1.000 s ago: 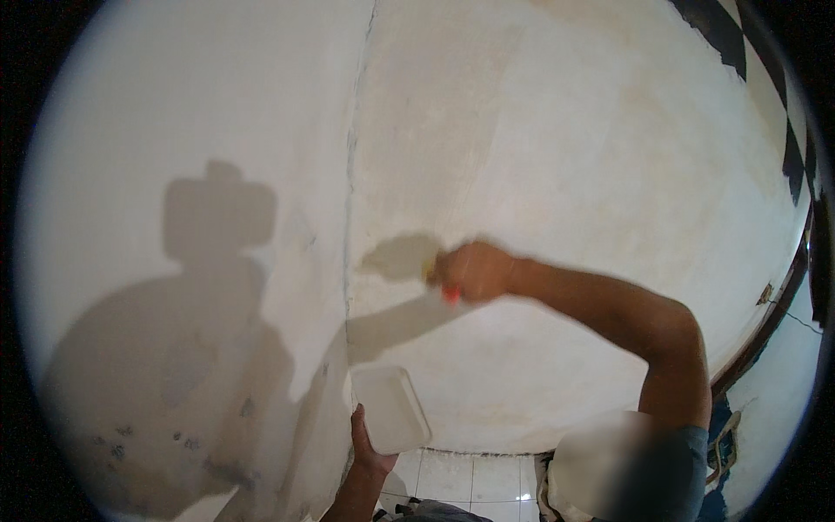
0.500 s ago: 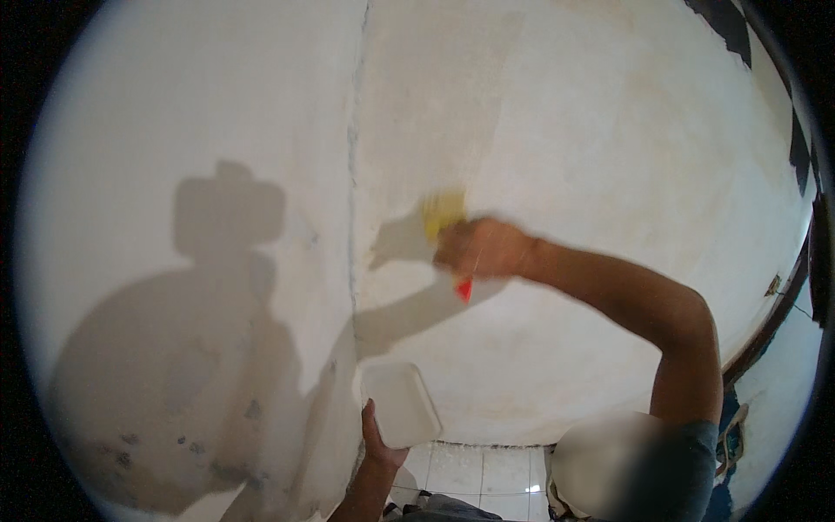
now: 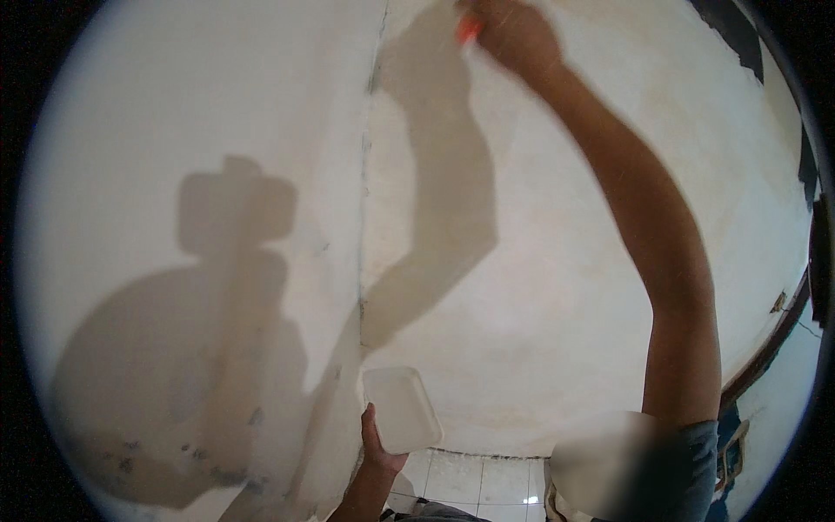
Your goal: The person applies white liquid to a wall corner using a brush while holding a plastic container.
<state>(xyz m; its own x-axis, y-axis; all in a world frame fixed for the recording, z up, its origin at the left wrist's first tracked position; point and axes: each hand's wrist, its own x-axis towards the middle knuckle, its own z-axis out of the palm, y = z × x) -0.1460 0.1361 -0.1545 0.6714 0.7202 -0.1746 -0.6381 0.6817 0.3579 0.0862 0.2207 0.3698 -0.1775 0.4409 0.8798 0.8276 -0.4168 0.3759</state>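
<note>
Both hands grip: left hand [image 3: 379, 447] a tray [image 3: 404, 407], right hand [image 3: 519, 36] (higher) a red handle [image 3: 469, 30].

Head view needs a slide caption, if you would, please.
Right hand high, holding something red; left hand low, holding a tray.
</note>
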